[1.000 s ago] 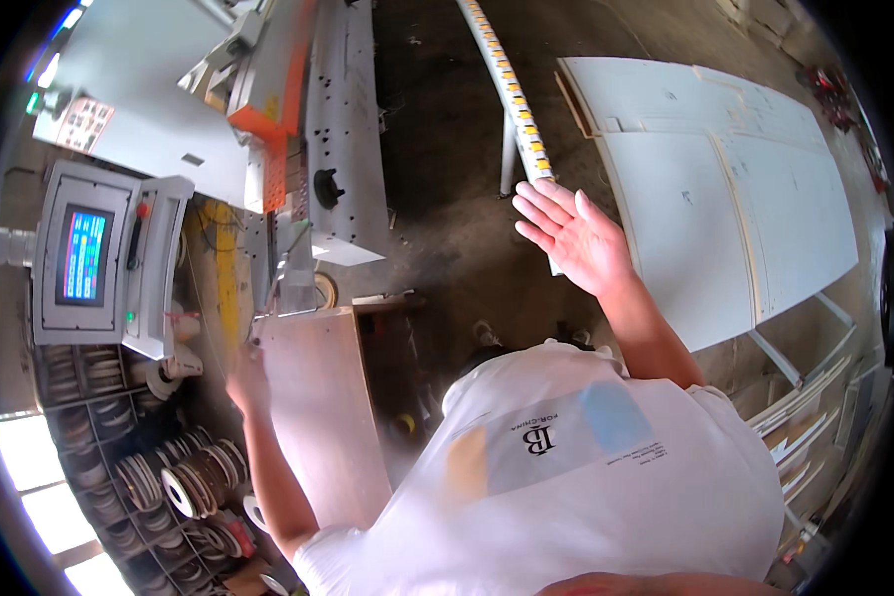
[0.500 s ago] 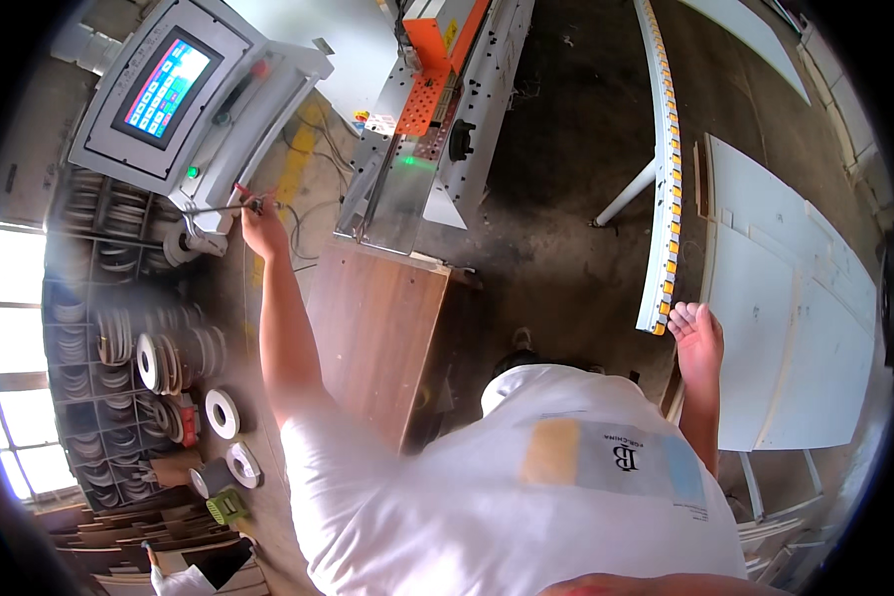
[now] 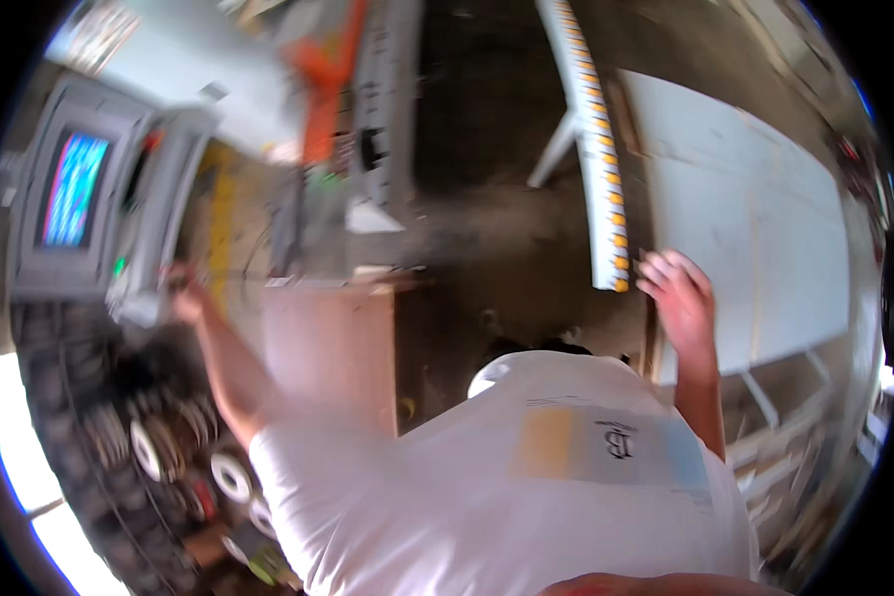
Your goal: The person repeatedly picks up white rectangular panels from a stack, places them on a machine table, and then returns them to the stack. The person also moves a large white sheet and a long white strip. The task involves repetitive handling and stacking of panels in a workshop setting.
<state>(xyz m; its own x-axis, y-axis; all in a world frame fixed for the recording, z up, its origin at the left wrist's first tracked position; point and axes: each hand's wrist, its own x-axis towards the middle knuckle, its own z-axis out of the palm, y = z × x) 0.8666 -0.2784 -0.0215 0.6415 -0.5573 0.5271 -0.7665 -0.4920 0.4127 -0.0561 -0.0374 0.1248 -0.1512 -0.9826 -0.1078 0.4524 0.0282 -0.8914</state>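
My left hand (image 3: 186,298), smeared by motion, is stretched out by the lower edge of the grey control console (image 3: 154,214). Its fingers look closed around something small and dark that I cannot make out. On the console a lit screen (image 3: 75,189) is blurred too. My right hand (image 3: 679,290) holds nothing, its fingers loosely bent and a little apart. It hovers just right of the near end of a long white rail with yellow rollers (image 3: 606,169), not touching it.
A machine with an orange guard (image 3: 320,119) stands at the upper left, a brown wooden cabinet (image 3: 328,343) in front of it. Large pale panels (image 3: 755,219) are stacked on the right. Rolls of edge banding (image 3: 154,447) lie at the lower left beside a rack.
The whole view has swung and blurred, with machine and rail shifting left. My left hand stays near the console, its dark tool no longer distinct. My right hand sits slightly farther from the rail's end.
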